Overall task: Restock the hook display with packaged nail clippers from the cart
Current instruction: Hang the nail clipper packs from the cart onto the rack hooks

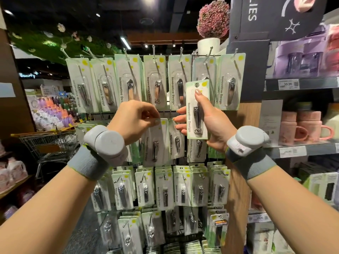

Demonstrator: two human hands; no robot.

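A hook display (156, 110) fills the middle of the view, hung with rows of white-and-green carded nail clippers. My right hand (211, 121) holds one packaged nail clipper (197, 109) upright in front of the second row, thumb pressed on the card's upper part, fingers stretched behind it. My left hand (135, 118) pinches the top of a hanging pack (156, 142) on a second-row hook. Both wrists wear grey bands with grey devices.
A wire shopping cart (49, 145) stands at the left behind my left arm. Shelves on the right carry pink mugs (300, 127) and purple boxes (300, 59) with price tags. A potted pink flower ball (212, 21) sits on top of the display.
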